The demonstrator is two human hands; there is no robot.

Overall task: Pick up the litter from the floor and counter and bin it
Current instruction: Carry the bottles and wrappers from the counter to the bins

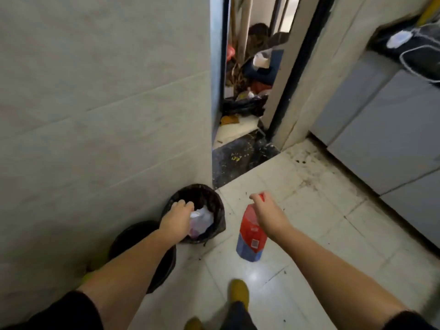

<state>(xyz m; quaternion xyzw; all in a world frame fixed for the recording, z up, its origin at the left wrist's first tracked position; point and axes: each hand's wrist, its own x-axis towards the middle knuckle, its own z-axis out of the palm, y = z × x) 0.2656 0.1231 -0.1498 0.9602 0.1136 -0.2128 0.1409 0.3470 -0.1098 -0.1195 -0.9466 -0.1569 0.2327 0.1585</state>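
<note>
Tiled floor, left hand [177, 216] over bin [197, 211] — right hand [267, 214] gripping bottle [251, 232].

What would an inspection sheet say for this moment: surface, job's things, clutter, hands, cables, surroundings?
Surface: pale glossy floor tiles, dirty with dark specks near the cabinet.
Job's things: round black lined bin against the wall, holding crumpled white plastic litter; red-and-blue carton-like package.
Clutter: second black bin closer in; bags and rubbish heaped beyond the doorway.
Hands: left hand over the bin at the litter, grip unclear; right hand holds the package by its top.
Cables: white cord on a dark item, upper right.
Surroundings: tiled wall, grey cabinet fronts.
</note>
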